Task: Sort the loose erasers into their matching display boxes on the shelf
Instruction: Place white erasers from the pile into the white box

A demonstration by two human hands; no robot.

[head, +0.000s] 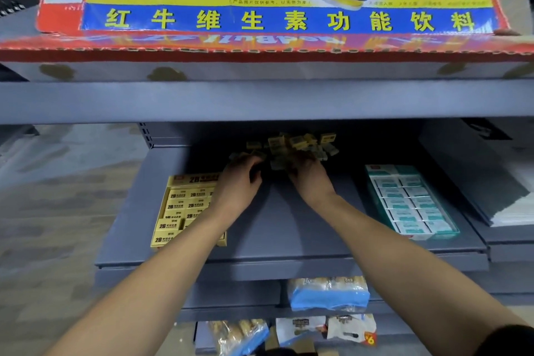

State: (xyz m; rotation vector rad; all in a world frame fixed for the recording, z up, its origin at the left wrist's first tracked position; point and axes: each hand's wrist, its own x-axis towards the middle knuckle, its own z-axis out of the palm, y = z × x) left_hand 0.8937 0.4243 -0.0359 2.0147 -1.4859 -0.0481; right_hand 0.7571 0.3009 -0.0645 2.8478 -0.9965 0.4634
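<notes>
— What is held in the boxes?
— The yellow box [185, 211] is nearly filled with 2B erasers; the teal box [410, 202] is packed in rows.
— And the loose erasers [300, 144]?
— Piled at the shelf [274, 234] back. Left hand [239, 182] fingers are curled beside them; right hand [310, 179] fingers are buried in them, grip not discernible.

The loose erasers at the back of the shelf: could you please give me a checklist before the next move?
1. Loose erasers piled within reach: ok.
2. Left hand grips an eraser: cannot tell, fingers curled in shadow.
3. Right hand grips erasers: cannot tell.
4. Yellow 2B box has free space: cannot tell, forearm covers it.
5. Teal box has free space: not ok, looks full.
</notes>
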